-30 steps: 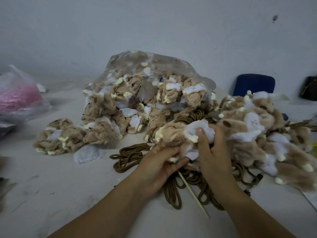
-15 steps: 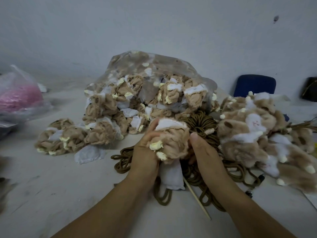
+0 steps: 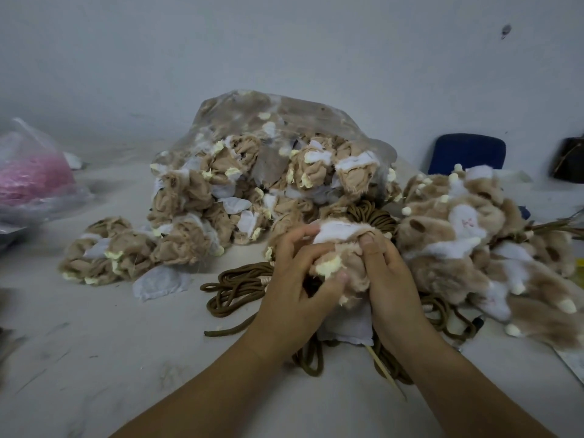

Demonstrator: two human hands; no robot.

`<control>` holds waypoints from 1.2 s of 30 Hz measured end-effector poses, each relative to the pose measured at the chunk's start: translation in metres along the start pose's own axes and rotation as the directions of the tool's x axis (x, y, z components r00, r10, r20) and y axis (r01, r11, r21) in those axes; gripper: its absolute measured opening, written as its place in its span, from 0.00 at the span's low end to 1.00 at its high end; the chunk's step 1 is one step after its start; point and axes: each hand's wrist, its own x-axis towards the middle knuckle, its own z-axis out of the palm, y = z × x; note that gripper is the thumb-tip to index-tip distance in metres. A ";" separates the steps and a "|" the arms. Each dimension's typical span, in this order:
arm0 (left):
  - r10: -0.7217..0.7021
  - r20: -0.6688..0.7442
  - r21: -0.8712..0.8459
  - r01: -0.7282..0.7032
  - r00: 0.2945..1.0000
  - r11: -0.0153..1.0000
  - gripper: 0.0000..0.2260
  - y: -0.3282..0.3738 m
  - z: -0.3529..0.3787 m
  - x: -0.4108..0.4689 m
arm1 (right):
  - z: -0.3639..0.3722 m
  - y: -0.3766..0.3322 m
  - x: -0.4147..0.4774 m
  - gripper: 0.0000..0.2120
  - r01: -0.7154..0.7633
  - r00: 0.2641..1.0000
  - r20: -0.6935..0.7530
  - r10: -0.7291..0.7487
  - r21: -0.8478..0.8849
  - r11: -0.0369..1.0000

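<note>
Change of position: the plush skin (image 3: 339, 248) has moved from the right of the work zone, where it was held a second ago, to the centre. It has also been turned, so its white panel now faces up and a yellow tab faces the person. The white flap that hung free half a second ago still hangs below the hands. The piece is probably being reoriented to find its opening before it is turned right side out. Raw, frayed edges remain outward, so that step is not yet done.

Left hand (image 3: 294, 289): the fingers curl over the upper left of the plush skin and the thumb presses its front beside the yellow tab. The hand grasps the piece.

Right hand (image 3: 392, 279): the thumb pinches the upper edge at the white panel. The remaining fingers wrap behind the piece and are hidden. This hand also grasps it.

Location: the plush skin is held clear of the table (image 3: 110, 343), above the brown cord coil (image 3: 234, 286), toward the middle of the near edge. A wooden stick (image 3: 384, 371) lies untouched below the right wrist. The clear bag (image 3: 268, 121) of unturned skins stands toward the far edge. The finished plush pile (image 3: 474, 248) lies at the right edge.
</note>
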 end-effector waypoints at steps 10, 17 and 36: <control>-0.471 0.028 -0.607 0.389 0.882 0.693 0.10 -0.001 -0.001 0.007 | 0.001 0.003 -0.003 0.26 0.026 0.977 0.212 0.001 -0.124 0.992; -0.582 0.205 -0.793 0.482 0.787 0.372 0.20 -0.005 -0.009 0.010 | 0.003 0.005 -0.009 0.10 0.134 0.960 0.278 -0.035 -0.346 0.929; -0.395 -0.127 -0.283 0.349 0.910 0.894 0.04 -0.006 -0.007 0.005 | 0.006 0.006 -0.011 0.12 0.173 0.978 0.176 -0.115 -0.360 0.917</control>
